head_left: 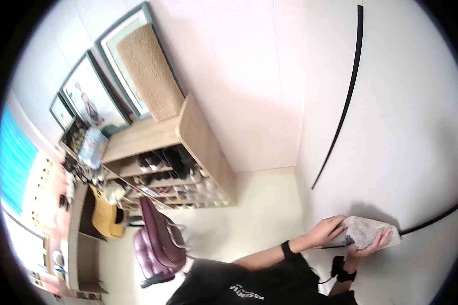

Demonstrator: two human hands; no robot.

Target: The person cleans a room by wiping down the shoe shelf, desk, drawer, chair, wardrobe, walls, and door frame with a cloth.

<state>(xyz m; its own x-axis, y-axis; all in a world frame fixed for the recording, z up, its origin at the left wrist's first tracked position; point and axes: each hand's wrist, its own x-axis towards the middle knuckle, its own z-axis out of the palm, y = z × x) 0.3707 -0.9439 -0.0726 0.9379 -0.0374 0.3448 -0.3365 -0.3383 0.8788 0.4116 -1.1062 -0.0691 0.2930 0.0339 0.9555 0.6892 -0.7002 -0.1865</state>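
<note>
I see a wooden shoe cabinet (208, 152) standing on the pale floor (262, 203). On its top, a tan woven board (150, 73) stands upright, tilted against a large picture frame (112, 61), with a medium picture frame (88, 91) beside that. Near the front corner I make out a clear-and-blue plastic package (93, 147), just beside a dark-edged box (75, 136) whose contents are too small for me to name. The open shelves hold dark shoes (150, 161) and, lower down, lighter shoes (188, 192). A purple tufted chair (160, 244) also stands on the floor, near the cabinet.
</note>
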